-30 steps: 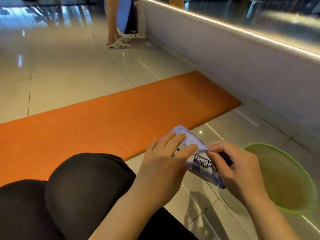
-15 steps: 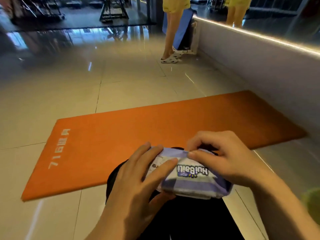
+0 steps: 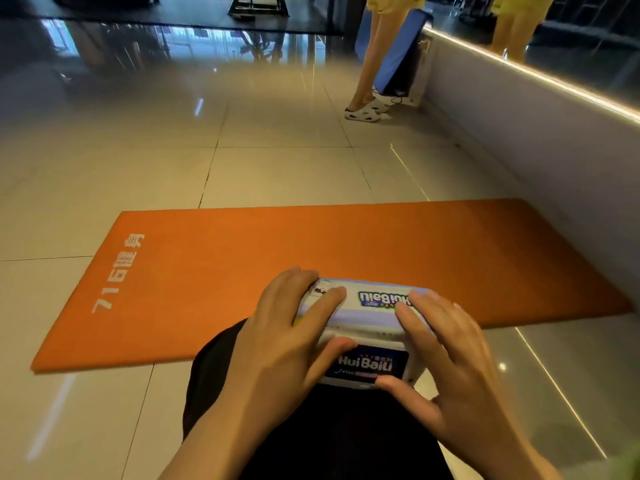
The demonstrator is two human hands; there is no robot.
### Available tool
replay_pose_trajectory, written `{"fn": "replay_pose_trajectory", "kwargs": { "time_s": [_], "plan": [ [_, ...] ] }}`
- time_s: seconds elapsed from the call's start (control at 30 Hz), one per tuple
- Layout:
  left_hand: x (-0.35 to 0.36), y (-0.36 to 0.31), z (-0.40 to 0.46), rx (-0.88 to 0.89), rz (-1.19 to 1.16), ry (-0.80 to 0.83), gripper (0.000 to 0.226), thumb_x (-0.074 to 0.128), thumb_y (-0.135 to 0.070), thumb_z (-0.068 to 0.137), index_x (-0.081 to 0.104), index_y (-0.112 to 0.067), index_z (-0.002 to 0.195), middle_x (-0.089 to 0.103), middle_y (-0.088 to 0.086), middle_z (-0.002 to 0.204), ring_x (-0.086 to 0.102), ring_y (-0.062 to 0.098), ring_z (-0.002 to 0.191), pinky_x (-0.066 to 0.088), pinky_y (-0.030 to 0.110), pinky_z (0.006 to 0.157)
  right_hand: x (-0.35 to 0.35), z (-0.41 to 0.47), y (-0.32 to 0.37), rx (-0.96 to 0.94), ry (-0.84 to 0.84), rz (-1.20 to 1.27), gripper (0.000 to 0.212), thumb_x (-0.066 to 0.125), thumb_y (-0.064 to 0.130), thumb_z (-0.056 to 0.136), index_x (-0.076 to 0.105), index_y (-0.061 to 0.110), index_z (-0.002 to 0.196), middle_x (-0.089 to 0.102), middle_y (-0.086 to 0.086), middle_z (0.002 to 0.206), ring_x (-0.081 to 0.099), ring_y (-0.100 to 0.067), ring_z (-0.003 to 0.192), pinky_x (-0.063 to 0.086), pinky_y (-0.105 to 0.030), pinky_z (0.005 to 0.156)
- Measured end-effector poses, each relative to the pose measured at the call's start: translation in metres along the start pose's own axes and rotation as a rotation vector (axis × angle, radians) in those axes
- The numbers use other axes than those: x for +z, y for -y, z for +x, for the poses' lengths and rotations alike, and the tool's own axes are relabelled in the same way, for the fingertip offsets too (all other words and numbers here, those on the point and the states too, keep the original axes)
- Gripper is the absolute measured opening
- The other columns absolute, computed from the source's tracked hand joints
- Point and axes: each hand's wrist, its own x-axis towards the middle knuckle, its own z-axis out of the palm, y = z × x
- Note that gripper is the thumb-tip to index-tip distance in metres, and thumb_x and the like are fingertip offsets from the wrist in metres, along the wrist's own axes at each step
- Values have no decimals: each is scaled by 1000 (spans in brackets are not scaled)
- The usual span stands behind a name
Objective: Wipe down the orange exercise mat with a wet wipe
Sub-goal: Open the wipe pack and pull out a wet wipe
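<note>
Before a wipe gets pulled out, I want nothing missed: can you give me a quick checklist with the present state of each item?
1. Wipe pack held firmly: ok, left hand and right hand both grip it above the lap.
2. Pack opened: cannot tell, no lifted flap shows.
3. Wipe out and ready: not ok, none in view.
4. Orange mat lying flat: ok, spread on the tile floor.
5. Mat surface free of items: ok for the part in view.
6. Bystander off the mat: ok, standing well beyond it.
</note>
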Motion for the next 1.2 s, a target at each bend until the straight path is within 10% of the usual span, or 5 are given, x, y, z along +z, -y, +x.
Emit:
{"fn": "replay_pose_trajectory", "kwargs": {
  "time_s": [0.2,0.4,0.67,0.9,1.2],
  "plan": [
    [13,2,-5,12,-68,52,69,53,-66,86,41,-27,141,37,2,144,33,31,136,32,40,107,2,12,-16,45,155,33,105,59,78,71,20,29,154,27,-2,157,28,-27,144,38,-60,105],
    [0,20,-7,112,-94,106,79,67,-69,78,44,-28,142,39,4,147,39,30,133,45,44,101,0,30,-12,32,138,101,95,65,70,69,34,23,145,44,-6,146,44,-21,131,44,-43,99],
    [-34,1,-36,-110,-21,179,73,42,-84,81,54,-35,134,56,1,136,54,21,121,42,38,91,-20,26,10,200,382,411,88,56,92,59,30,58,136,32,35,144,34,2,136,49,-27,96],
    [-10,-2,-39,-380,-312,159,76,40,-87,79,32,-48,144,28,-15,154,22,16,148,35,57,109,12,17,31,283,150,531,86,60,78,72,21,55,144,32,25,149,34,-19,142,50,-53,97],
    [1,17,-35,-300,-248,116,78,45,-77,86,33,-34,150,40,-10,148,32,27,143,38,59,104,18,46,29,431,39,462,62,38,76,78,22,61,136,57,27,99,55,0,97,41,-14,80]
  ]
}}
